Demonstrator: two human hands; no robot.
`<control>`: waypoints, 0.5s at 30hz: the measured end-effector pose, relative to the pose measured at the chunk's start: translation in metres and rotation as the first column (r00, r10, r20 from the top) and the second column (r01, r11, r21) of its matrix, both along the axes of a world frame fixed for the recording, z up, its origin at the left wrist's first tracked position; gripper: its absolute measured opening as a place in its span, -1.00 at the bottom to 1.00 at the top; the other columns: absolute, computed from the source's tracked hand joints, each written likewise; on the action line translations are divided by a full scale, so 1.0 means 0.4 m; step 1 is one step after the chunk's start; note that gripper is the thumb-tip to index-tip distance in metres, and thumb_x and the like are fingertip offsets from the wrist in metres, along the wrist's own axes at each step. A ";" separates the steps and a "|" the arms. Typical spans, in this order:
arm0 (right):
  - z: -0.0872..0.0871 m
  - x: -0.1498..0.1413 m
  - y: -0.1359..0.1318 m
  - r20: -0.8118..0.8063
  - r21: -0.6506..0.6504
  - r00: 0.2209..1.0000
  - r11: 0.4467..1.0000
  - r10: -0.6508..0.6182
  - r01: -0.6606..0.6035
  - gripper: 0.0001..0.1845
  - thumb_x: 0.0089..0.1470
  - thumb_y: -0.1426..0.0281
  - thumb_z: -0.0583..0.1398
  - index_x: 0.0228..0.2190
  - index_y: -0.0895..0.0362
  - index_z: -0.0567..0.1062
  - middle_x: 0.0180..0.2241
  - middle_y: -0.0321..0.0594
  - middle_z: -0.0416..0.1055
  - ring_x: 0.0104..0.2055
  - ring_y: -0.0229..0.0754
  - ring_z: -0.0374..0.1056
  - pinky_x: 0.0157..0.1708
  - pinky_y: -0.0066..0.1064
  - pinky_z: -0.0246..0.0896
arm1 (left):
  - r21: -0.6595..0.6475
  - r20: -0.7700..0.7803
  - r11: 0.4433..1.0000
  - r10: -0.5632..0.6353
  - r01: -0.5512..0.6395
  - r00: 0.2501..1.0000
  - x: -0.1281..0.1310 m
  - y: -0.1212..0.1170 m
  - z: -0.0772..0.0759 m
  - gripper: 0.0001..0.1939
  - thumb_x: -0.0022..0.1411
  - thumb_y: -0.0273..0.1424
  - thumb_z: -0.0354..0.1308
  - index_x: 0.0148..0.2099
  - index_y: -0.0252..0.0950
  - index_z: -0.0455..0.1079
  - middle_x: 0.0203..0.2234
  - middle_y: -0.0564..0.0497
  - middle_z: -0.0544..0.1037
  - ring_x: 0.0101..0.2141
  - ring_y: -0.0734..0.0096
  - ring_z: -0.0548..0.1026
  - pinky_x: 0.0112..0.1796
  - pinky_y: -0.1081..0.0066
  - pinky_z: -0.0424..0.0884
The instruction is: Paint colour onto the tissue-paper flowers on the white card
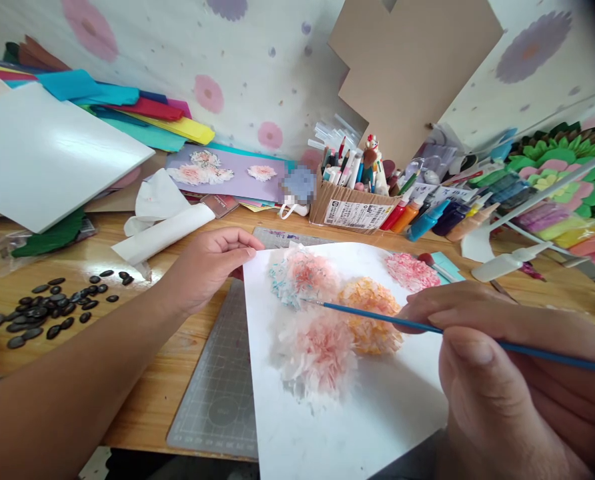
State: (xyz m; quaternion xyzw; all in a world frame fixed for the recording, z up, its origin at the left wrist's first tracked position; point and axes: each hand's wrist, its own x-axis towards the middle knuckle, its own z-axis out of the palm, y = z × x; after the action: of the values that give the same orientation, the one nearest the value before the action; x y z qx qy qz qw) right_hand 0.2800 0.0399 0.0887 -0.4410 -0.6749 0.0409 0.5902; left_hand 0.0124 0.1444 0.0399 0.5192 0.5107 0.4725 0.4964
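My left hand (211, 265) pinches the upper left corner of a white sheet (347, 427) and tilts it up off a grey cutting mat (217, 393). Several fluffy tissue-paper flowers sit on the sheet: a pink and blue one (302, 275), an orange one (370, 323), a pale pink one (315, 353) and a red-pink one (411, 271). My right hand (497, 373) is closed on a thin blue paintbrush (377, 315). The brush tip touches the lower edge of the pink and blue flower.
Black seeds (52, 310) lie scattered on the wooden table at left. A cardboard box of pens (352, 210) and paint bottles (427, 217) stand behind the sheet. A white board (42, 157), coloured paper (142, 117) and a white roll (162, 233) lie at back left.
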 end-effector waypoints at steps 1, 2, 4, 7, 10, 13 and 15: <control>0.002 0.000 0.000 0.013 -0.013 1.000 1.000 -0.021 0.022 -0.93 0.22 0.36 0.30 -0.33 0.07 0.56 -0.32 -0.30 0.61 -0.23 -0.21 0.53 -0.10 -0.31 0.42 | -0.001 -0.001 1.000 0.000 0.000 1.000 0.000 0.000 0.000 -0.89 0.05 -0.33 0.37 -0.33 -0.22 0.58 -0.46 0.10 0.61 -0.43 0.44 0.51 -0.41 0.47 0.41; 0.003 -0.001 0.000 0.032 -0.035 0.999 0.999 -0.031 0.032 -0.91 0.22 0.33 0.30 -0.33 0.06 0.56 -0.32 -0.30 0.61 -0.23 -0.20 0.53 -0.13 -0.32 0.42 | -0.002 -0.003 1.000 0.002 -0.002 1.000 0.000 0.000 0.000 -0.89 0.05 -0.33 0.37 -0.33 -0.22 0.58 -0.46 0.10 0.61 -0.43 0.44 0.51 -0.41 0.47 0.41; 0.002 -0.004 0.004 0.030 -0.048 0.999 0.998 -0.040 0.041 -0.90 0.22 0.30 0.30 -0.34 0.04 0.56 -0.33 -0.27 0.60 -0.24 -0.16 0.53 -0.21 -0.28 0.44 | -0.001 -0.006 1.000 0.003 -0.003 1.000 0.000 -0.001 0.001 -0.89 0.05 -0.33 0.38 -0.33 -0.22 0.58 -0.46 0.10 0.61 -0.43 0.44 0.51 -0.41 0.47 0.41; -0.004 -0.007 0.011 -0.078 0.032 0.995 0.997 -0.061 0.063 -0.87 0.21 0.25 0.29 -0.36 0.02 0.55 -0.39 -0.27 0.56 -0.30 -0.10 0.52 -0.25 -0.18 0.47 | 0.002 -0.008 1.000 0.005 -0.005 1.000 0.000 -0.001 0.003 -0.89 0.05 -0.32 0.37 -0.34 -0.22 0.58 -0.47 0.10 0.61 -0.44 0.45 0.51 -0.40 0.47 0.42; -0.004 0.001 0.013 -0.087 0.041 0.995 0.998 -0.041 0.045 -0.85 0.22 0.25 0.29 -0.37 0.03 0.55 -0.40 -0.30 0.54 -0.30 -0.13 0.53 -0.21 -0.21 0.47 | 0.002 -0.006 1.000 0.007 -0.007 1.000 -0.001 0.000 0.004 -0.89 0.04 -0.32 0.36 -0.35 -0.22 0.58 -0.47 0.10 0.61 -0.44 0.46 0.51 -0.41 0.47 0.41; 0.002 0.013 0.008 0.054 -0.040 0.998 0.999 0.013 -0.011 -0.88 0.22 0.28 0.30 -0.33 0.06 0.57 -0.30 -0.31 0.60 -0.21 -0.21 0.54 -0.16 -0.35 0.44 | 0.000 -0.008 1.000 0.003 -0.003 1.000 0.000 0.000 0.003 -0.89 0.04 -0.32 0.37 -0.35 -0.22 0.58 -0.47 0.10 0.61 -0.44 0.46 0.51 -0.41 0.48 0.41; 0.003 0.014 0.005 0.083 -0.071 0.996 0.997 0.020 -0.015 -0.90 0.24 0.31 0.29 -0.32 0.06 0.58 -0.26 -0.31 0.62 -0.17 -0.23 0.54 -0.14 -0.39 0.42 | 0.000 -0.009 1.000 0.003 -0.003 1.000 0.000 0.000 0.003 -0.89 0.04 -0.31 0.37 -0.35 -0.22 0.58 -0.47 0.10 0.61 -0.44 0.46 0.51 -0.41 0.48 0.41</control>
State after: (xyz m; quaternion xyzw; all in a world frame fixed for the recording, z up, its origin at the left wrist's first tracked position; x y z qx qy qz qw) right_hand 0.2855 0.0420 0.0900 -0.4568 -0.7010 0.0512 0.5453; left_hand 0.0124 0.1444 0.0410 0.5206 0.5136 0.4708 0.4935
